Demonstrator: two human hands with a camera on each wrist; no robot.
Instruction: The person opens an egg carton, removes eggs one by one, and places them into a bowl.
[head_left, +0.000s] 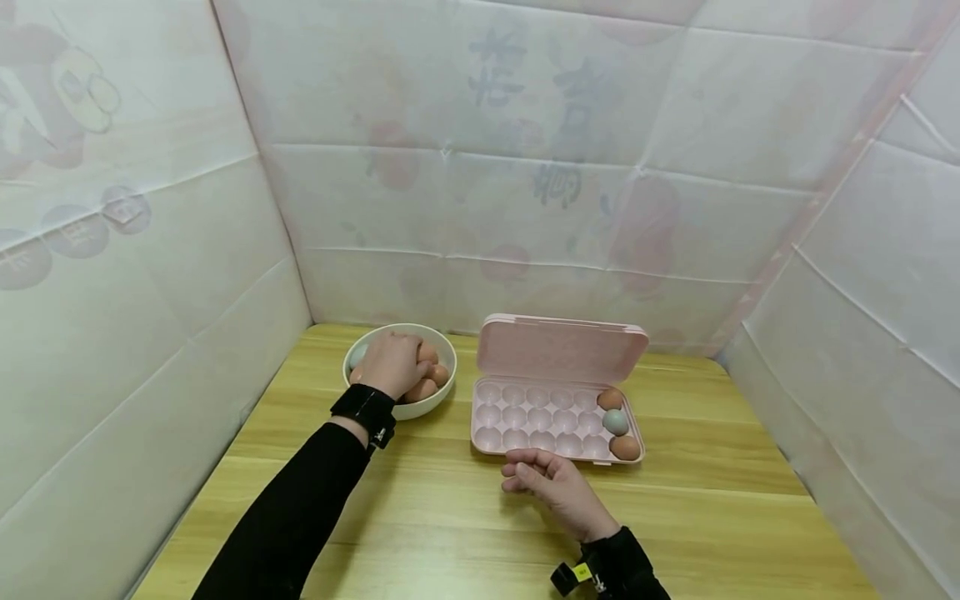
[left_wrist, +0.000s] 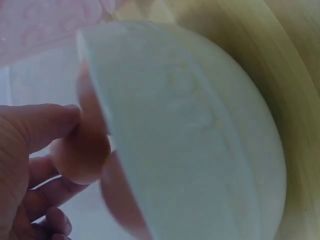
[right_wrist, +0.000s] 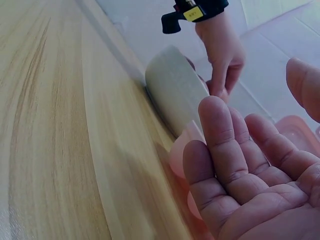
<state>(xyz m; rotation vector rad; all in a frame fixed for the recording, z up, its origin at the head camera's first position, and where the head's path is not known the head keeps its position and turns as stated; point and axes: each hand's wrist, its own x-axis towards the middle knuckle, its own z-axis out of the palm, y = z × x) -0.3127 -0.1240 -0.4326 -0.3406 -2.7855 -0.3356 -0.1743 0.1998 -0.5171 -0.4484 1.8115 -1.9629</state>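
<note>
At the back left of the table, my left hand (head_left: 390, 365) reaches into a white bowl (head_left: 429, 407) of eggs. Thumb and fingers pinch a brown egg (left_wrist: 82, 156) at the bowl's rim in the left wrist view; another brown egg (left_wrist: 120, 195) lies beside it. A pale egg (head_left: 358, 355) also shows in the bowl. My right hand (head_left: 558, 492) hovers in front of a pink egg carton (head_left: 525, 418), its fingers relaxed and holding nothing. In the carton's rightmost column sit a brown egg (head_left: 611, 399), a pale blue-green egg (head_left: 616, 422) and a second brown egg (head_left: 625, 448).
The carton's pink lid (head_left: 558, 350) stands raised at its back edge. A wooden table (head_left: 420, 533) bears everything, with white printed sheets (head_left: 480, 208) hanging behind and on both sides.
</note>
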